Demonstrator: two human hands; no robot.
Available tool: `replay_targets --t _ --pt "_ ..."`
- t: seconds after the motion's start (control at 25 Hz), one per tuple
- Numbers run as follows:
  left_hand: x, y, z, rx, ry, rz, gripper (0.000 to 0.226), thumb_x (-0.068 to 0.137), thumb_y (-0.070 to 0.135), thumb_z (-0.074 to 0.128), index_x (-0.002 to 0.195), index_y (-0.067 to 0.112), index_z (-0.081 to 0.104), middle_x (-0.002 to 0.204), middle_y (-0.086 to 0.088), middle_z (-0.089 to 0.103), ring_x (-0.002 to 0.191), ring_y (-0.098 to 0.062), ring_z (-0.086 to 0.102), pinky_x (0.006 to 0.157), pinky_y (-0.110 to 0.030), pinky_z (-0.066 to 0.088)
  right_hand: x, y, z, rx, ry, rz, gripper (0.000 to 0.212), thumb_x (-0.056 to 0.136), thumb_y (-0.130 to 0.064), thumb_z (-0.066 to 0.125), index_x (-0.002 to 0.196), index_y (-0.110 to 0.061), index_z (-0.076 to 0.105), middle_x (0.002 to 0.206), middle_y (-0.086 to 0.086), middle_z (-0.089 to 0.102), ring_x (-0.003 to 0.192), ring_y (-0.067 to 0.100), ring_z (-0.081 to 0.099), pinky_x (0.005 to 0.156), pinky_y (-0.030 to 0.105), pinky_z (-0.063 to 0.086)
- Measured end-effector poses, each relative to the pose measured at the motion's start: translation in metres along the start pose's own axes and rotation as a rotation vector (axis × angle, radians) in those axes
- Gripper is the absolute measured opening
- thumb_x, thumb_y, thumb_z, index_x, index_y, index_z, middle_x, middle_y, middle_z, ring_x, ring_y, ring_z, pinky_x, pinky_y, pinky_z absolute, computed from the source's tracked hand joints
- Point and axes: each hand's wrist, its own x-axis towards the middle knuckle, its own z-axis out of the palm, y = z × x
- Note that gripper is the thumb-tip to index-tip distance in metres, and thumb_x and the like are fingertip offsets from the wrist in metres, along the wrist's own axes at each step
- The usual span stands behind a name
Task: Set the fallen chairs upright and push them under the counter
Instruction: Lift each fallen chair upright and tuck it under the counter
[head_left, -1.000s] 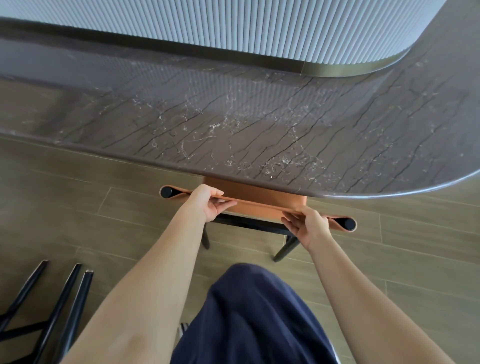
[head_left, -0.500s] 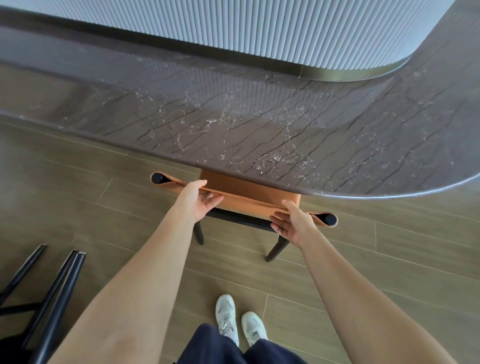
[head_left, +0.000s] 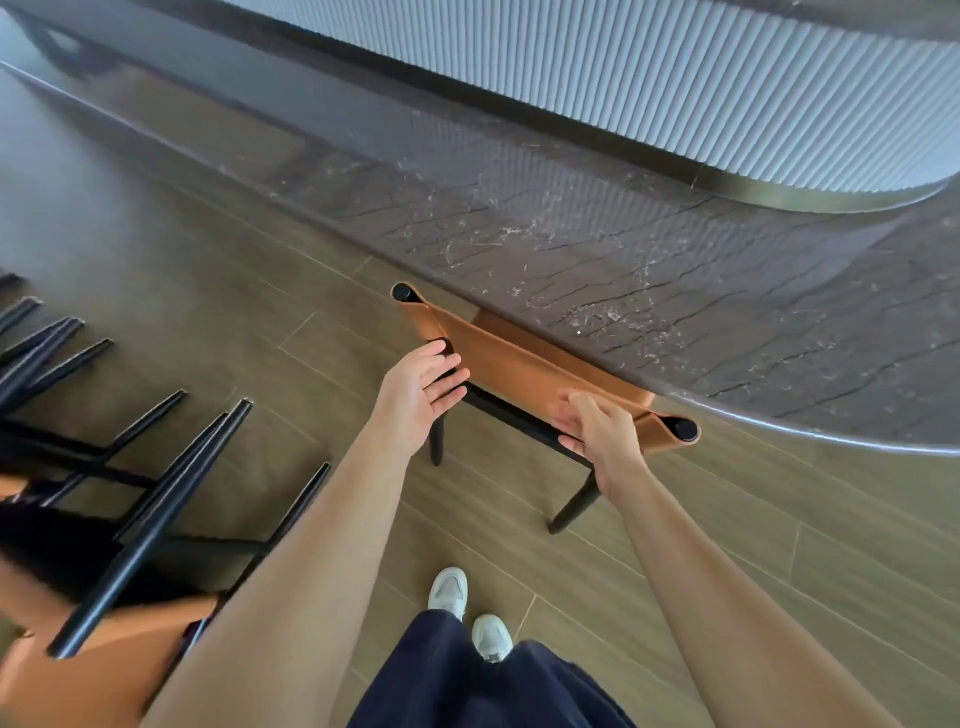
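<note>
Chair one looks done: the tan leather chair with black legs (head_left: 524, 364) sits tucked under the dark veined marble counter (head_left: 675, 270), with my left hand (head_left: 421, 395) and right hand (head_left: 597, 434) loose-fingered at its backrest, gripping nothing. Next I'd turn to the toppled tan chairs (head_left: 148, 527) lying away from the counter, to its left.

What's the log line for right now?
chair: upright, under counter | left hand: open | right hand: open | fallen chairs: on floor

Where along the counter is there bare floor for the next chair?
Bare floor along the counter edge, left of the tucked chair and short of the fallen chairs. More bare floor right of the tucked chair, below the counter's curve. Crowded lower left, where the fallen chairs lie.
</note>
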Motion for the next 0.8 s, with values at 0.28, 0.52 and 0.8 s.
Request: replay_targets --t 0.28,0.52,0.8 --pt "-0.082 -0.023 -0.07 0.067 0.109 0.154 0.029 0.093 0.006 0.053 0.118 0.018 0.061 0.114 -0.006 0.07 0.103 -0.022 0.069 0.093 -0.038 0.052 -0.062 0.011 0.037 -0.04 -0.206 -0.102 0.021 0.099 -0.018 0.051 0.107 -0.028 0.067 0.099 -0.003 0.076 0.099 0.014 0.07 0.089 0.033 0.054" --pt "-0.147 -0.042 -0.161 0.012 0.252 0.242 0.031 0.094 0.005 0.052 0.117 0.021 0.063 0.112 -0.004 0.071 0.1 -0.019 0.07 0.088 -0.033 0.052 -0.111 0.039 0.087 -0.101 -0.343 -0.102 0.03 0.1 -0.019 0.049 0.127 -0.026 0.061 0.1 -0.002 0.075 0.101 0.016 0.069 0.09 0.035 0.053" --pt "-0.252 -0.062 -0.271 -0.03 0.417 0.282 0.037 0.094 0.002 0.052 0.124 0.021 0.06 0.113 -0.005 0.071 0.101 -0.019 0.069 0.094 -0.035 0.052 -0.211 0.096 0.165 -0.162 -0.521 -0.091 0.031 0.099 -0.016 0.05 0.125 -0.027 0.062 0.095 -0.002 0.077 0.094 0.014 0.071 0.081 0.032 0.054"
